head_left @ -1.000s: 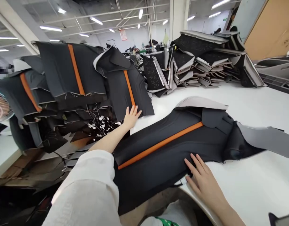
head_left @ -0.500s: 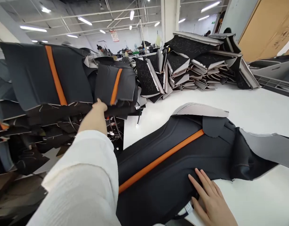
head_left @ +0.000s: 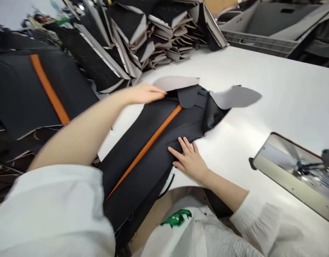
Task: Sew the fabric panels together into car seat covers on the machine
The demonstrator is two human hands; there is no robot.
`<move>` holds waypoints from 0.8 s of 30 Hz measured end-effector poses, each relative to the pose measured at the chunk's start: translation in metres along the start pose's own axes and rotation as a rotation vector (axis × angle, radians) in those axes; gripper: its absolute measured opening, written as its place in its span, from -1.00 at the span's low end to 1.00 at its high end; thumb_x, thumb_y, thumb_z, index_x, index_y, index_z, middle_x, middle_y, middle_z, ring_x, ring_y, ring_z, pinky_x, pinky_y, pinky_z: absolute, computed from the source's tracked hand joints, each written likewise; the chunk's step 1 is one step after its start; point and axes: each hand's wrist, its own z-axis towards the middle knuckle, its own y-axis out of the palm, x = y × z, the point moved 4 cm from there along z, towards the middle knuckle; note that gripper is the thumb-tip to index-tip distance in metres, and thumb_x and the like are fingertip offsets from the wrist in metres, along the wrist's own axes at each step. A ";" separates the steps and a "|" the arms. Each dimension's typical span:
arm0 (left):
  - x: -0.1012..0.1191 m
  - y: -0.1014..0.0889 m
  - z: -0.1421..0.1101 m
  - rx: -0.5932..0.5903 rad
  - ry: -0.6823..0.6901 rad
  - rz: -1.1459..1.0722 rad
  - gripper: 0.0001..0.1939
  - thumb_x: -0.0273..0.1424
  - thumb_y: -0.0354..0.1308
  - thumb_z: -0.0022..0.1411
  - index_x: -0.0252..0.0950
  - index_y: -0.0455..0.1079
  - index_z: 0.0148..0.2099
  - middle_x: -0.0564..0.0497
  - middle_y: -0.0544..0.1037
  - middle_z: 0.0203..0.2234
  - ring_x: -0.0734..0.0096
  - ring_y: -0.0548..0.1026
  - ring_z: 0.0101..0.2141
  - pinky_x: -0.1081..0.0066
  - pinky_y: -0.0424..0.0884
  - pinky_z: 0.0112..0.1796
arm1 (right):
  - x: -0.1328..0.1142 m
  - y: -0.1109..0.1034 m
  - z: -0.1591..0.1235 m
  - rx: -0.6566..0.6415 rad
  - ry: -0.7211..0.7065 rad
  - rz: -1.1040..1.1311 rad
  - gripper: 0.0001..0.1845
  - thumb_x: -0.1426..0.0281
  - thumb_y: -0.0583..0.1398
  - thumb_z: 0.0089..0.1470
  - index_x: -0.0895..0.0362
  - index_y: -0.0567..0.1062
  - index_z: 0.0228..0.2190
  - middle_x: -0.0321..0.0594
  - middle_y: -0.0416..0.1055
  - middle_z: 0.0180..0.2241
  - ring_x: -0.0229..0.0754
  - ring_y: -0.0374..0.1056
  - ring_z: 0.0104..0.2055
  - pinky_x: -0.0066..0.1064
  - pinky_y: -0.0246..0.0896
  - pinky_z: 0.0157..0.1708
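Note:
A dark seat-cover-like piece (head_left: 143,142) with an orange stripe (head_left: 151,142) lies slantwise over the white table. At its far end are a pale flap (head_left: 177,82) and a grey flap (head_left: 238,97). My left hand (head_left: 144,94) reaches across to the near side of the pale flap, fingers stretched out and close together; its fingertips are at the flap's edge, and I see no clear grip. Spread flat, my right hand (head_left: 190,159) rests on the piece's right edge, beside a small white label (head_left: 173,171).
Folded black and grey panels (head_left: 159,35) are piled at the back of the white table (head_left: 261,71). More dark pieces with an orange stripe (head_left: 49,89) hang at the left. A sewing machine bed (head_left: 282,178) is set into the table at right; a grey crate (head_left: 261,39) stands beyond.
My left hand has left the stacked pieces at the left and come right to the pale flap. My right hand stays spread on the piece. The view has turned down and right.

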 end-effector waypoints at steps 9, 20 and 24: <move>0.173 0.141 0.075 -0.414 0.216 0.214 0.16 0.09 0.28 -0.13 0.01 -0.25 0.40 -0.02 -0.45 0.37 -0.54 -0.40 0.25 -0.39 -0.05 0.10 | -0.001 -0.027 -0.059 0.088 -0.106 0.171 -0.55 0.45 0.17 0.05 0.06 0.39 0.02 -0.01 0.17 0.10 0.09 -0.02 0.24 -0.08 0.06 0.13; 0.214 0.092 0.077 -0.135 0.256 0.408 -0.51 -0.47 0.10 0.00 -0.33 0.45 0.04 -0.16 0.52 -0.10 0.13 0.49 -0.12 0.38 0.40 -0.16 | -0.024 -0.010 -0.099 0.147 0.013 -0.079 -0.73 0.39 0.10 0.20 0.16 0.42 -0.07 0.05 0.31 0.02 0.07 0.12 0.20 -0.11 0.08 0.15; 0.202 0.003 0.059 0.095 0.239 0.423 -0.56 -0.47 0.04 0.07 -0.37 0.43 0.02 -0.12 0.53 -0.14 0.19 0.47 -0.11 0.43 0.35 -0.11 | -0.010 -0.020 -0.110 0.113 0.087 -0.040 -0.39 0.33 0.16 0.13 0.30 0.22 0.17 0.22 0.12 0.20 0.16 -0.01 0.28 -0.06 0.00 0.20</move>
